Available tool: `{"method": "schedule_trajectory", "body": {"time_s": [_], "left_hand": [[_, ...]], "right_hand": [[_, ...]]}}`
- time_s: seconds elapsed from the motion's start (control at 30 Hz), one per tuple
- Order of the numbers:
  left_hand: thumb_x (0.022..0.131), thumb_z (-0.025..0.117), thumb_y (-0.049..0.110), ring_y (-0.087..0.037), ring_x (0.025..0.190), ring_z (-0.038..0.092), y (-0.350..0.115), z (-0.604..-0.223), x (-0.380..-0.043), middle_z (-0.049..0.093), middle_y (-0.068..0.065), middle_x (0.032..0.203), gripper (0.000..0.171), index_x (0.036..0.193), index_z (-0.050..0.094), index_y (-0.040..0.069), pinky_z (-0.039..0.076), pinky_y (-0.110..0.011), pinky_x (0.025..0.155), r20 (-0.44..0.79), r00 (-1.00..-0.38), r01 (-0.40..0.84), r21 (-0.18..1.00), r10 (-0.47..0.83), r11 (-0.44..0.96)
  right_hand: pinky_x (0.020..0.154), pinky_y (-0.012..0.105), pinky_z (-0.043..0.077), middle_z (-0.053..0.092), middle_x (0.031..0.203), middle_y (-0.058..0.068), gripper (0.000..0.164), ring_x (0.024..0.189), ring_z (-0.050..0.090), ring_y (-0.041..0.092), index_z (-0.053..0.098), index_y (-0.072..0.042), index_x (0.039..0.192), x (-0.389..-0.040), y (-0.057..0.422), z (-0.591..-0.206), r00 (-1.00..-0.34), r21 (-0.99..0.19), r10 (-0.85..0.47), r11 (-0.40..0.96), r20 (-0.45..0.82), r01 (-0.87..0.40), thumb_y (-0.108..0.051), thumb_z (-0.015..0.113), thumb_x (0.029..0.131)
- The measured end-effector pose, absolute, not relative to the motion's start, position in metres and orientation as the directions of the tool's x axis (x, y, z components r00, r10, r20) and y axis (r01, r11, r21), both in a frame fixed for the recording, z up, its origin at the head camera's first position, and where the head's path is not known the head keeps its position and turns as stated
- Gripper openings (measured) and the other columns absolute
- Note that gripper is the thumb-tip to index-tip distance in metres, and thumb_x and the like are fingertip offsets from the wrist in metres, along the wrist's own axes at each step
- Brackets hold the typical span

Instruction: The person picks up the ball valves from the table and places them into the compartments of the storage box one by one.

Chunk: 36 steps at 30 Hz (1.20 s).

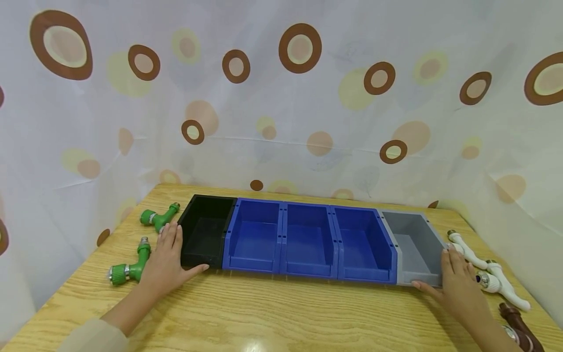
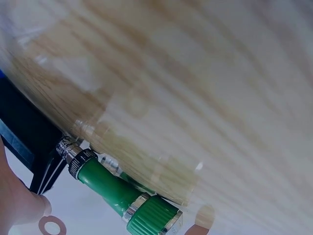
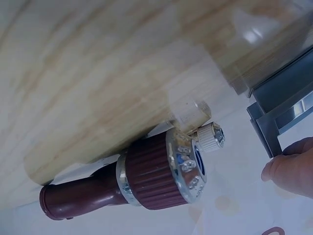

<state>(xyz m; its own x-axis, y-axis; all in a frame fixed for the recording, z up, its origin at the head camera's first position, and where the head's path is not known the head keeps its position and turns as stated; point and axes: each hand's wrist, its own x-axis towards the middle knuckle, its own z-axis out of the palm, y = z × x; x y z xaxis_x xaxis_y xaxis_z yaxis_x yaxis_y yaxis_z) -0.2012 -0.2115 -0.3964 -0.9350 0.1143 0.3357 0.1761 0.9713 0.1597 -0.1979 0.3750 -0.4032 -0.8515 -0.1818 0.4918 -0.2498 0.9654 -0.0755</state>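
Note:
In the head view, a row of bins stands side by side: a black bin (image 1: pixel 203 234), a blue bin (image 1: pixel 255 239), two more blue bins, and a grey bin (image 1: pixel 411 249). My left hand (image 1: pixel 164 261) rests against the black bin's left side, its fingers straight and its thumb by the front edge. Against the grey bin's right side lies my right hand (image 1: pixel 462 288), fingers extended, thumb at the front corner. The left wrist view shows only part of the left hand, beside the black bin. Likewise, the right wrist view catches just a fingertip at the grey bin.
Left of the row lie two green taps, the nearer green tap (image 1: pixel 132 266) beside my left wrist. White taps (image 1: pixel 501 283) and a brown tap (image 1: pixel 521 327) lie on the right. A patterned curtain (image 1: pixel 281 112) hangs behind the wooden table (image 1: pixel 281 318).

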Motion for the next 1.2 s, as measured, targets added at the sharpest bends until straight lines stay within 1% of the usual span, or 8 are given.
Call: {"method": "schedule_trajectory", "body": {"time_s": [0.13, 0.2, 0.4, 0.6, 0.73, 1.0, 1.2], "left_hand": [[0.073, 0.067, 0.059, -0.047, 0.137, 0.019, -0.2111, -0.3962, -0.1999, 0.022, -0.033, 0.146, 0.111, 0.14, 0.022, -0.016, 0.025, -0.058, 0.108, 0.337, -0.935, 0.173, 0.15, 0.114, 0.973], [0.073, 0.068, 0.059, -0.047, 0.137, 0.019, -0.211, -0.396, -0.1997, 0.022, -0.033, 0.147, 0.111, 0.14, 0.021, -0.016, 0.024, -0.057, 0.109, 0.334, -0.936, 0.171, 0.15, 0.113, 0.974], [0.072, 0.068, 0.058, -0.047, 0.137, 0.019, -0.2108, -0.3963, -0.1982, 0.022, -0.033, 0.146, 0.111, 0.14, 0.021, -0.016, 0.023, -0.057, 0.11, 0.336, -0.935, 0.175, 0.154, 0.115, 0.972], [0.072, 0.068, 0.059, -0.046, 0.137, 0.018, -0.2112, -0.3967, -0.196, 0.022, -0.033, 0.147, 0.111, 0.14, 0.021, -0.016, 0.022, -0.057, 0.11, 0.332, -0.936, 0.174, 0.163, 0.112, 0.971], [0.072, 0.069, 0.058, -0.046, 0.137, 0.019, -0.2115, -0.3977, -0.1954, 0.022, -0.033, 0.146, 0.111, 0.14, 0.022, -0.016, 0.022, -0.057, 0.11, 0.341, -0.933, 0.176, 0.161, 0.113, 0.971], [0.071, 0.069, 0.059, -0.046, 0.137, 0.021, -0.2115, -0.3989, -0.1941, 0.024, -0.033, 0.146, 0.112, 0.14, 0.022, -0.015, 0.023, -0.057, 0.11, 0.357, -0.928, 0.174, 0.161, 0.107, 0.971], [0.071, 0.07, 0.058, -0.047, 0.137, 0.019, -0.2109, -0.3969, -0.1916, 0.022, -0.034, 0.146, 0.111, 0.14, 0.022, -0.016, 0.023, -0.057, 0.109, 0.355, -0.928, 0.183, 0.174, 0.112, 0.968]], "right_hand": [[0.101, 0.069, 0.019, 0.032, 0.13, 0.043, 0.105, 0.123, 0.03, 0.056, 0.029, 0.024, 0.131, -0.1965, 0.3753, -0.403, -0.855, -0.075, -0.183, 0.965, 0.485, -0.25, -0.056, 0.067, 0.075], [0.102, 0.069, 0.017, 0.031, 0.13, 0.044, 0.105, 0.124, 0.028, 0.056, 0.027, 0.025, 0.132, -0.1963, 0.3756, -0.4029, -0.86, -0.081, -0.181, 0.965, 0.476, -0.248, -0.055, 0.067, 0.075], [0.098, 0.071, 0.022, 0.033, 0.129, 0.043, 0.105, 0.121, 0.031, 0.056, 0.03, 0.025, 0.13, -0.1949, 0.3754, -0.4032, -0.856, -0.068, -0.184, 0.967, 0.483, -0.246, -0.056, 0.067, 0.074], [0.101, 0.07, 0.018, 0.03, 0.131, 0.044, 0.105, 0.126, 0.026, 0.056, 0.028, 0.025, 0.131, -0.1929, 0.3756, -0.4032, -0.864, -0.082, -0.177, 0.967, 0.471, -0.243, -0.056, 0.066, 0.076], [0.102, 0.07, 0.017, 0.029, 0.132, 0.045, 0.105, 0.126, 0.025, 0.056, 0.027, 0.025, 0.131, -0.1925, 0.3748, -0.4024, -0.87, -0.086, -0.172, 0.968, 0.463, -0.237, -0.056, 0.066, 0.076], [0.098, 0.071, 0.021, 0.032, 0.129, 0.043, 0.104, 0.121, 0.031, 0.056, 0.031, 0.025, 0.129, -0.1912, 0.3736, -0.4022, -0.852, -0.081, -0.181, 0.964, 0.491, -0.252, -0.055, 0.068, 0.074], [0.101, 0.071, 0.017, 0.03, 0.13, 0.045, 0.105, 0.122, 0.028, 0.058, 0.028, 0.026, 0.13, -0.1912, 0.3744, -0.4014, -0.864, -0.084, -0.176, 0.966, 0.471, -0.243, -0.055, 0.067, 0.075]]}}
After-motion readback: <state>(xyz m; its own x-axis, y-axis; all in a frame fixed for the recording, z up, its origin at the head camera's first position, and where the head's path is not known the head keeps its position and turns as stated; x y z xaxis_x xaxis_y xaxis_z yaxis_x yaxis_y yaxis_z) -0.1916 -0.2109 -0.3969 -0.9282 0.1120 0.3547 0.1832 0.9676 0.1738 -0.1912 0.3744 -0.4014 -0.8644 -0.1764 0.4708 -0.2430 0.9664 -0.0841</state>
